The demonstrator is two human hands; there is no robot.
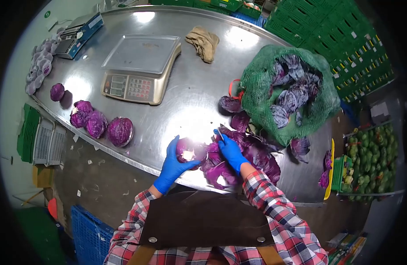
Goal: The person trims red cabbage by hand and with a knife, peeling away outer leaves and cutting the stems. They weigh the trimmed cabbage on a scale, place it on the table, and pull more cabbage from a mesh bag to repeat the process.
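Observation:
My left hand (171, 165), in a blue glove, is wrapped around the side of a red cabbage (184, 146) at the table's front edge. The cabbage's pale cut stem end faces up. My right hand (231, 153), also gloved in blue, is closed just to the right, above loose purple leaves. A thin, light blade of what looks like a small knife (220, 134) shows at its fingers; the handle is hidden. Loose cabbage leaves (222, 173) lie piled under and beside my right hand.
Trimmed cabbages (120, 131) stand along the front left edge. Behind them are a scale (130, 86) and a brown cloth (203, 42). A green mesh sack (261, 84) of cabbages stands at right. Stacked green crates (318, 22) stand beyond the table (190, 84).

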